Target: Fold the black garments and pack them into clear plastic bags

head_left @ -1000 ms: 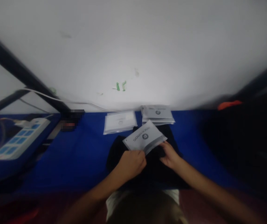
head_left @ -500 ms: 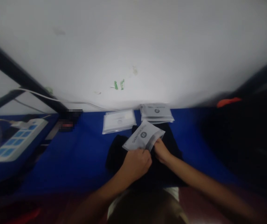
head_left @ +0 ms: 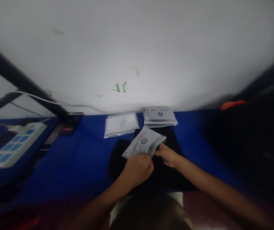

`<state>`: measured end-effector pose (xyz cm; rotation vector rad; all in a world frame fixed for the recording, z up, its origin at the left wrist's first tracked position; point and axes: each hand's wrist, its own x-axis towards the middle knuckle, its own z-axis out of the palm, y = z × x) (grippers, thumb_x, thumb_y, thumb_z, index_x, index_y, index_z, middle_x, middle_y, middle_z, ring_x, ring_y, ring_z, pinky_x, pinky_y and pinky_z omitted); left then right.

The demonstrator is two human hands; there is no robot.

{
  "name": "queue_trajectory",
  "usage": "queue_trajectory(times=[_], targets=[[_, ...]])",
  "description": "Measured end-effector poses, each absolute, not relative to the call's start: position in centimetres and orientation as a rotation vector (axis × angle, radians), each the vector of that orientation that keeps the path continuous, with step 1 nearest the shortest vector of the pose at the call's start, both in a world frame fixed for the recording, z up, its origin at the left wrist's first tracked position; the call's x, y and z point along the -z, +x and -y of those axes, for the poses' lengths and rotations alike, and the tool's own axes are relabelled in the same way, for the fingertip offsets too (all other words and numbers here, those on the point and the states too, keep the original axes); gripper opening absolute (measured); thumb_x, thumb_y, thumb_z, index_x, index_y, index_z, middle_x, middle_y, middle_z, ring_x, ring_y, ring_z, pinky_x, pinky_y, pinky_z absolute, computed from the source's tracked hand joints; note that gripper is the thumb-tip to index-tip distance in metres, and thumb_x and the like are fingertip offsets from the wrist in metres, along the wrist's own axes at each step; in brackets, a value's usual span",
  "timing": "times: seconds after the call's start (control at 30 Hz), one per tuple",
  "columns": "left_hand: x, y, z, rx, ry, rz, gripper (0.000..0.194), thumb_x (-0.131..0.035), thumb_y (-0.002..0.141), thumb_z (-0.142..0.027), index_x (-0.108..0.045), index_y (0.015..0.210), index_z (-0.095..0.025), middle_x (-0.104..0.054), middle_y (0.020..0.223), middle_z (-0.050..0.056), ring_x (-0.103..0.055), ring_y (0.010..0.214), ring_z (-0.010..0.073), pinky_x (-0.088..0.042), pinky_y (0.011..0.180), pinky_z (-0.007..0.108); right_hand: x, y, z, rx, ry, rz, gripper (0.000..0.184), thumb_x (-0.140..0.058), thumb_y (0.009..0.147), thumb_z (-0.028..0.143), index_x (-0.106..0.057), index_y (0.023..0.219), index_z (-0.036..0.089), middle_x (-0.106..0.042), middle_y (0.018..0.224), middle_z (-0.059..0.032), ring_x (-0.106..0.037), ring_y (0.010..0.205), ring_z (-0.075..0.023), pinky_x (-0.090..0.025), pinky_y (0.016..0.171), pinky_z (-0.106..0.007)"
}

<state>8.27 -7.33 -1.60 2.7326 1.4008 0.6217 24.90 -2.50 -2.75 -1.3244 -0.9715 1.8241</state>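
While the L hand [head_left: 138,167] holds the printed pouch [head_left: 143,140] at its near edge, the R hand [head_left: 167,155] is posted at the pouch's R end, where the opening gapes slightly. L grip: fingers curled, thumb side pressed in, pinching the pouch edge. R grip: fingertips partly hidden at the opening; cannot tell if they pinch the film or reach inside. Pouch pos.: tilted, corner pointing away from the person, above the black cloth [head_left: 160,179], approx. centre of work area; dark ltrg. and a round logo face up, ltrg. partly blurred. Cloth lies bunched on the blue table [head_left: 74,166], under both hands, extending L and R of the pouch. Beyond it, nr. the wall [head_left: 137,38], two groups of similar pouches: L stack [head_left: 122,124] lies flat, whitish, faint logo; R stack [head_left: 160,116] sits just beside it w/ a narrow gap btwn, darker logo, layered edges visible. Far L: power strip [head_left: 17,145] w/ blue socket faces, plug [head_left: 18,128] seated nr. its far end. White cable [head_left: 74,104] runs along the wall base, crossing the dark frame bar [head_left: 19,73]. Wall cond.: scuffed, w/ small green marks [head_left: 121,87] above the L stack. Far R: orange item [head_left: 233,104] on the edge of a large dark mass, details too dim to ID.
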Motion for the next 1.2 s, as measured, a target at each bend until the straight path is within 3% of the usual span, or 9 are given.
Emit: queue_trajectory(times=[0.23, 0.4, 0.57, 0.63, 0.7, 0.77, 0.93, 1.07, 1.2], targets=[[2.3, 10.0, 8.1, -0.691, 2.801, -1.355, 0.019, -0.053, 0.084, -0.018, -0.057, 0.065, -0.018, -0.060, 0.059, 0.003, -0.058, 0.053, 0.0198, -0.034, 0.046, 0.031, 2.8, 22.0, 2.8, -1.717, -1.178, 0.805, 0.045, -0.081, 0.061, 0.029, -0.065, 0.103, 0.022, -0.073, 0.109, -0.0077, -0.065, 0.107, -0.0304, -0.051, 0.093, -0.046], [1.2, 9.8, 7.4, -0.643, 2.801, -1.180, 0.021, -0.052, 0.087, -0.023, -0.058, 0.068, -0.017, -0.061, 0.061, 0.003, -0.057, 0.053, 0.0175, -0.034, 0.048, 0.029, 3.1, 21.6, 2.7, -1.697, -1.096, 0.896, 0.043, -0.081, 0.063, 0.030, -0.067, 0.102, 0.021, -0.073, 0.108, -0.0082, -0.066, 0.104, -0.0299, -0.051, 0.092, -0.044], [-1.0, 6.8, 3.5, -0.989, 2.447, -1.320, 0.024, -0.052, 0.090, -0.030, -0.056, 0.070, -0.018, -0.060, 0.066, 0.001, -0.056, 0.061, 0.0135, -0.039, 0.058, 0.026, 1.4, 23.2, 2.7, -1.782, -0.946, 0.874, 0.039, -0.080, 0.066, 0.031, -0.069, 0.102, 0.021, -0.074, 0.104, -0.0071, -0.067, 0.102, -0.0291, -0.050, 0.095, -0.045], [-1.1, 5.7, 1.5, -1.235, 2.133, -1.499, 0.015, -0.057, 0.088, -0.033, -0.059, 0.086, -0.018, -0.064, 0.082, 0.003, -0.059, 0.074, 0.0151, -0.044, 0.067, 0.026, 0.8, 23.9, 2.6, -1.805, -0.966, 0.859, 0.043, -0.079, 0.067, 0.033, -0.068, 0.107, 0.023, -0.073, 0.106, -0.0064, -0.067, 0.103, -0.0291, -0.049, 0.096, -0.046], [-0.7, 5.2, -0.2, -1.343, 1.811, -1.506, 0.034, -0.064, 0.083, -0.038, -0.056, 0.110, -0.018, -0.063, 0.107, 0.008, -0.060, 0.092, 0.0186, -0.047, 0.076, 0.028, 0.4, 24.5, 2.6, -1.807, -0.981, 0.855, 0.049, -0.079, 0.068, 0.035, -0.066, 0.113, 0.024, -0.073, 0.109, -0.0059, -0.066, 0.106, -0.0293, -0.048, 0.097, -0.046], [0.1, 5.2, -1.1, -1.253, 1.526, -1.367, 0.045, -0.064, 0.082, -0.044, -0.055, 0.118, -0.018, -0.063, 0.117, 0.009, -0.060, 0.100, 0.0207, -0.047, 0.081, 0.029, 0.3, 24.8, 2.4, -1.803, -0.989, 0.852, 0.052, -0.079, 0.067, 0.037, -0.064, 0.115, 0.024, -0.072, 0.111, -0.0058, -0.064, 0.109, -0.0296, -0.047, 0.098, -0.046], [1.6, 5.9, -0.7, -1.078, 1.102, -1.129, 0.042, -0.059, 0.084, -0.056, -0.069, 0.098, -0.016, -0.071, 0.098, 0.006, -0.063, 0.094, 0.0218, -0.047, 0.083, 0.027, 0.6, 24.7, 1.7, -1.900, -1.011, 0.839, 0.038, -0.077, 0.068, 0.041, -0.069, 0.101, 0.022, -0.074, 0.105, -0.0066, -0.063, 0.111, -0.0305, -0.047, 0.098, -0.046], [1.8, 6.1, -0.2, -1.081, 1.094, -1.094, 0.042, -0.064, 0.082, -0.053, -0.069, 0.102, -0.017, -0.072, 0.094, 0.004, -0.063, 0.089, 0.0199, -0.047, 0.079, 0.025, 0.9, 24.2, 1.2, -2.062, -1.061, 0.925, 0.037, -0.079, 0.065, 0.040, -0.072, 0.095, 0.020, -0.075, 0.092, -0.0085, -0.067, 0.100, -0.0319, -0.051, 0.090, -0.048], [2.1, 6.2, -0.1, -1.118, 0.993, -1.101, 0.044, -0.067, 0.080, -0.055, -0.070, 0.101, -0.017, -0.073, 0.089, 0.004, -0.065, 0.085, 0.0193, -0.049, 0.077, 0.025, 1.0, 23.9, 0.9, -1.950, -1.038, 1.009, 0.035, -0.080, 0.065, 0.039, -0.072, 0.094, 0.021, -0.075, 0.088, -0.0071, -0.068, 0.096, -0.0311, -0.054, 0.087, -0.046]])
